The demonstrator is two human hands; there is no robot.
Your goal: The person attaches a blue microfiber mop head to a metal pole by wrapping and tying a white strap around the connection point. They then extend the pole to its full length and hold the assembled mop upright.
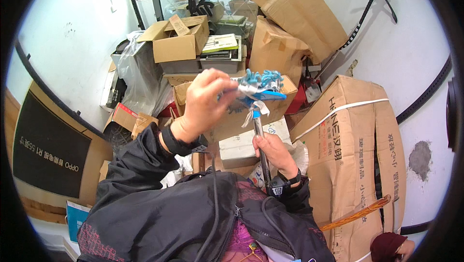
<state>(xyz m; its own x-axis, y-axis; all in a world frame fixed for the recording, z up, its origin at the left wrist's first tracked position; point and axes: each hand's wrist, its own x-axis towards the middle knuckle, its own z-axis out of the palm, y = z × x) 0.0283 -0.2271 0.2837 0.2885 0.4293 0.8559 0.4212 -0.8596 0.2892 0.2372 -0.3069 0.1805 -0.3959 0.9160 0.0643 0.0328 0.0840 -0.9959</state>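
My right hand (275, 152) is wrapped round the metal pole (259, 127) of a flat mop, held upright in front of me. The mop head (263, 79) at its top has blue and whitish chenille strands and a blue plate, with pale ragged strips hanging by the joint. My left hand (203, 100) is raised at the left end of the mop head. Its fingers are curled together and partly blurred against the whitish strands, so what they pinch is unclear.
Tall cardboard cartons (333, 141) stand at the right, with a wooden stick (357, 213) across the front. Opened boxes (176, 52) and grey bins fill the back. A white box (232, 151) lies below the mop. Another person's hand (406, 250) shows at lower right.
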